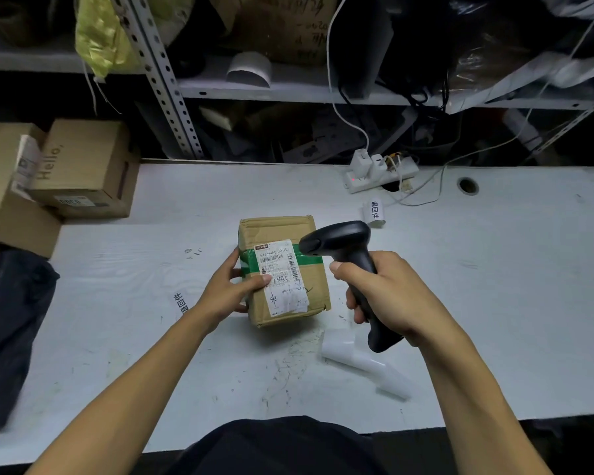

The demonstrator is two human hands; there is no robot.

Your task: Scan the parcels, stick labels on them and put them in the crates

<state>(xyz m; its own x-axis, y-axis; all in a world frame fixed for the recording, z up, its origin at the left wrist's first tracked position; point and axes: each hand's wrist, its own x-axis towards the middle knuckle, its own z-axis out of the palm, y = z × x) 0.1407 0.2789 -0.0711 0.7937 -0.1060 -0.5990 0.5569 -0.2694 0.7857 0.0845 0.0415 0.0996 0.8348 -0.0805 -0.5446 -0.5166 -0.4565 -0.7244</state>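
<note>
A small brown cardboard parcel [285, 231] with green tape and a white shipping label [283, 279] lies on the white table [494, 286] in the middle. My left hand [230, 289] grips its left side, thumb on the label. My right hand [381, 293] holds a black handheld scanner [340, 241] just right of the parcel, its head pointing left over the label's barcode. A printed sticker [376, 210] with black characters lies behind the scanner, and another sticker [180, 303] lies left of my left wrist.
Stacked cardboard boxes [79, 166] and a dark plastic bag [11, 330] crowd the table's left end. A curl of white backing paper [367, 365] lies under my right wrist. A power strip [378, 173] with cables sits at the back edge, below metal shelving [288, 90].
</note>
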